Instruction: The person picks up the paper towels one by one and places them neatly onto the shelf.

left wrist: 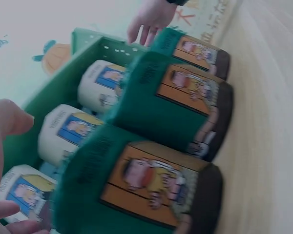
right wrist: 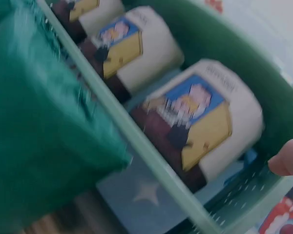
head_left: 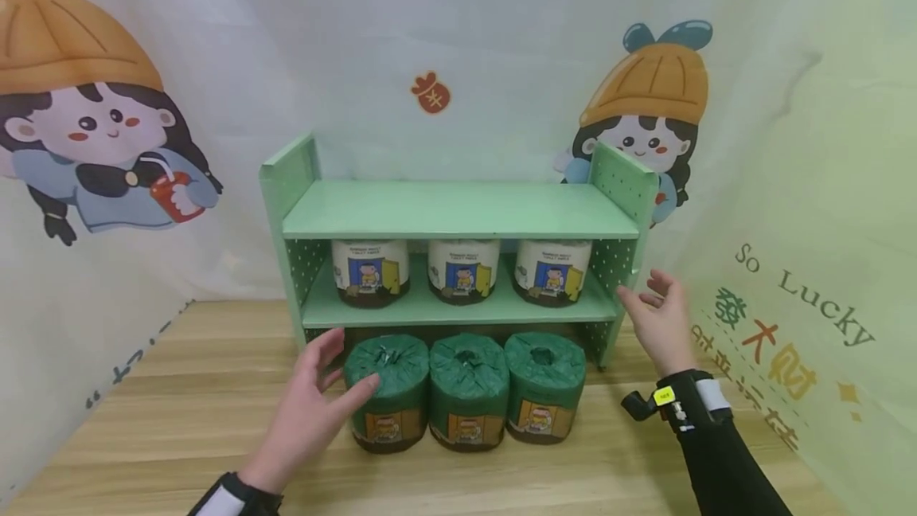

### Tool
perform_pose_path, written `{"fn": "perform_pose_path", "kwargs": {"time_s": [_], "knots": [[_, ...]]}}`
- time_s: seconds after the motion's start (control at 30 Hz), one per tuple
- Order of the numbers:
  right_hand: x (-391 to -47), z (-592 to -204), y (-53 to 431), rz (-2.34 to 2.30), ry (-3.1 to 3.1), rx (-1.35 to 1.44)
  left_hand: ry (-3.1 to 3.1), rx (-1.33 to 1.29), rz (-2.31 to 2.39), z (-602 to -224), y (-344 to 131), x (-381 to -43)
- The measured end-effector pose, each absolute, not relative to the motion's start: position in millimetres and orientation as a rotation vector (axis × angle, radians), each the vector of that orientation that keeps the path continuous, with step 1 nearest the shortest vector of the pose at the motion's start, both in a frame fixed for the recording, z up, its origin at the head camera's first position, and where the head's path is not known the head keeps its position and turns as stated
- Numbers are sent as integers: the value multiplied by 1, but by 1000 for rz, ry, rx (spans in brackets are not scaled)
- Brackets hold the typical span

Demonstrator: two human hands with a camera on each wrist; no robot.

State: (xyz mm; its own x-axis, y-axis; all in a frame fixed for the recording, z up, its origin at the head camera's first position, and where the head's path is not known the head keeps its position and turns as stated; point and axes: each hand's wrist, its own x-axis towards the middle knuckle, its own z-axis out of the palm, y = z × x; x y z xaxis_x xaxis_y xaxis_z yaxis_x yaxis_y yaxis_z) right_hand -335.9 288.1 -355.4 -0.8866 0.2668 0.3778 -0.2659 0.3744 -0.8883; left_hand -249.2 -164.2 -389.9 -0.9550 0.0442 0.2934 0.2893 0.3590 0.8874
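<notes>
Front toilet paper rolls (head_left: 469,392), three abreast, on tabletop (head_left: 208,388) before front edge of shelf unit (head_left: 622,183); three rear rolls (head_left: 463,261) spaced along lower shelf (head_left: 419,305), beneath top shelf (head_left: 458,209).

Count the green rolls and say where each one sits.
3: left roll, middle roll and right roll stand in a row on the table, in front of the shelf. Others may be hidden behind them.

Middle green roll (head_left: 469,412): upright, top wrapper gathered round a central hollow, orange cartoon panel low down.
Left green roll (head_left: 389,404): matching, upright, just beside it at nine o'clock.
Right green roll (head_left: 546,396): matching, upright, at three o'clock.
Green shelf (head_left: 458,209): standing, perforated sides, at twelve o'clock.
</notes>
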Motion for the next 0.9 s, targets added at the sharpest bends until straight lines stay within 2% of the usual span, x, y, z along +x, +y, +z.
{"fn": "perform_pose_path", "kwargs": {"time_s": [0.37,0.67,0.9], "knots": [[-354,-391,289,1414,-2366,192,-2563,-222,-1762,-425,-167,-264],[-355,-394,284,1316,-2399,143,-2480,-356,-1874,-442,-172,-273],[-358,-396,287,1256,-2420,127,-2514,-326,-1783,-444,-170,-273]]}}
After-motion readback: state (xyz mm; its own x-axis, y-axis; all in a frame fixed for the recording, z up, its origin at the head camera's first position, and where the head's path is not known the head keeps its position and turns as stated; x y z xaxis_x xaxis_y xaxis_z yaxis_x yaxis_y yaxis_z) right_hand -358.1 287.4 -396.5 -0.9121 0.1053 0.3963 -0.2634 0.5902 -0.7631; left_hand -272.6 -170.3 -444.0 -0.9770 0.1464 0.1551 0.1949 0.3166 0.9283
